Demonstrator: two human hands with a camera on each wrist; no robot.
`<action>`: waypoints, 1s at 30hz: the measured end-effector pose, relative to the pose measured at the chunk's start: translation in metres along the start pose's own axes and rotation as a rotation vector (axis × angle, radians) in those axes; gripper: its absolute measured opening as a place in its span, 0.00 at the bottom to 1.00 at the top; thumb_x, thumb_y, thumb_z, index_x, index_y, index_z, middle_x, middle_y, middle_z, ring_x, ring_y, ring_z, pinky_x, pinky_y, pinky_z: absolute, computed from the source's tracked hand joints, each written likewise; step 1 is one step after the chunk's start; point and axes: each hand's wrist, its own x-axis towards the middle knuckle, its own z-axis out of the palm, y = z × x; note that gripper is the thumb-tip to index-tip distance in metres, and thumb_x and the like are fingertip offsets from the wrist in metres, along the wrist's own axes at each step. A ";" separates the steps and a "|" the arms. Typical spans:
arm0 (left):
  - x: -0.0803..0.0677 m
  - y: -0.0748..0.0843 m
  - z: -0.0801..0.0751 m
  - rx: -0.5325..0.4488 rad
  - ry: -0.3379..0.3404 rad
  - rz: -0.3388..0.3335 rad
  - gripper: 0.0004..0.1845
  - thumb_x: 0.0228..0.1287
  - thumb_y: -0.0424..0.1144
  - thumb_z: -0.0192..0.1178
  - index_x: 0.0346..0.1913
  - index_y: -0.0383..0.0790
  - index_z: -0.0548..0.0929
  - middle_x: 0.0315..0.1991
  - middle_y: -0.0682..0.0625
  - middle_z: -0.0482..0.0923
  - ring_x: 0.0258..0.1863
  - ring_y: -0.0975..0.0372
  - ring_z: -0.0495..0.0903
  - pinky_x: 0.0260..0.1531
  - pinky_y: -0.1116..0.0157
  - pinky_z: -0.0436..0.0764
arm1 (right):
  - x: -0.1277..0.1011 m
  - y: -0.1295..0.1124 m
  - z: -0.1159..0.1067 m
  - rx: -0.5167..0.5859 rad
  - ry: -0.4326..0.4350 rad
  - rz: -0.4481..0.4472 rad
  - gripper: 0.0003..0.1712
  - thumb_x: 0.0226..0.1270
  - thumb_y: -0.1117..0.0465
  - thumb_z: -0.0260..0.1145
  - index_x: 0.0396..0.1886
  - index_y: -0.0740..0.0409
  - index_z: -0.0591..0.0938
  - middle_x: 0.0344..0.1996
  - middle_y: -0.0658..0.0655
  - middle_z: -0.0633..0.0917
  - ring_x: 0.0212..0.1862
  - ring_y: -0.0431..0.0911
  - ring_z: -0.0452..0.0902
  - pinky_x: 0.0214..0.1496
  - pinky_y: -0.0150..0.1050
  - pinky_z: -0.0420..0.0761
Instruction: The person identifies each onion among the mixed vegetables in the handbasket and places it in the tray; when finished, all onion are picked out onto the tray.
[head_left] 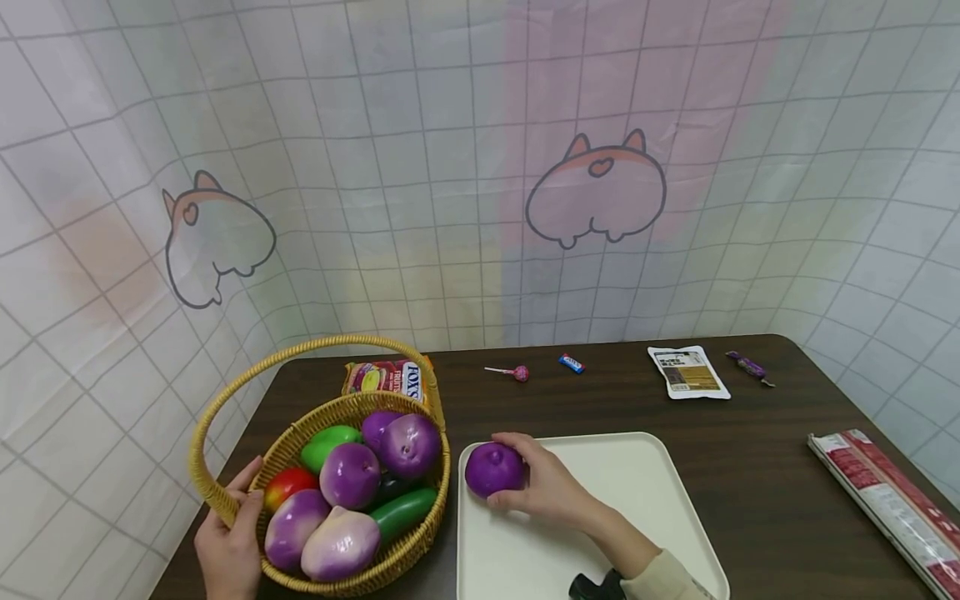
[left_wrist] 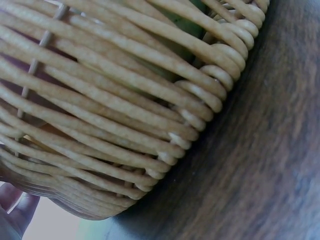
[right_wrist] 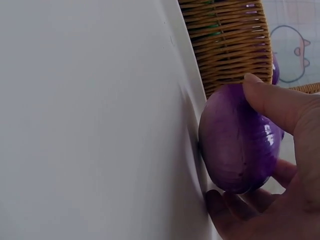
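My right hand (head_left: 551, 487) holds a round, glossy purple toy vegetable (head_left: 495, 470) between thumb and fingers. It is at the left far corner of the white tray (head_left: 600, 454); in the right wrist view the purple vegetable (right_wrist: 237, 140) shows close over the tray surface. With my left hand (head_left: 232, 533) I grip the left side of a yellow wicker basket (head_left: 442, 508), where its tall handle meets the rim. Inside lie several purple and purple-white toy vegetables (head_left: 348, 475), a green one (head_left: 330, 446), a red one (head_left: 288, 486) and a long green one (head_left: 405, 514).
Behind the basket lies a FOX'S candy bag (head_left: 386, 377). Along the table's back are a lollipop (head_left: 519, 373), a small blue wrapped candy (head_left: 572, 363), a white pouch (head_left: 688, 372) and a purple wrapped candy (head_left: 748, 367). A long red package (head_left: 892, 508) lies at right.
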 end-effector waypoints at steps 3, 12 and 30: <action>0.000 0.000 -0.001 0.003 0.001 -0.005 0.15 0.69 0.32 0.58 0.29 0.22 0.71 0.53 0.52 0.83 0.58 0.67 0.74 0.51 0.80 0.68 | 0.000 0.000 0.000 -0.001 0.006 -0.006 0.47 0.50 0.50 0.79 0.67 0.62 0.69 0.63 0.61 0.73 0.57 0.55 0.75 0.57 0.53 0.74; -0.001 -0.002 -0.002 0.026 0.002 0.004 0.15 0.69 0.32 0.59 0.29 0.22 0.71 0.53 0.53 0.84 0.57 0.68 0.74 0.50 0.80 0.67 | -0.002 -0.007 -0.004 0.031 0.021 0.022 0.39 0.60 0.48 0.73 0.67 0.58 0.70 0.64 0.59 0.72 0.56 0.56 0.75 0.55 0.52 0.77; 0.001 -0.006 -0.002 0.008 -0.003 0.036 0.10 0.69 0.31 0.58 0.37 0.21 0.78 0.54 0.52 0.83 0.52 0.67 0.75 0.46 0.77 0.66 | -0.003 -0.053 -0.007 0.113 0.147 -0.100 0.25 0.66 0.59 0.68 0.62 0.52 0.75 0.63 0.52 0.74 0.62 0.55 0.72 0.59 0.52 0.75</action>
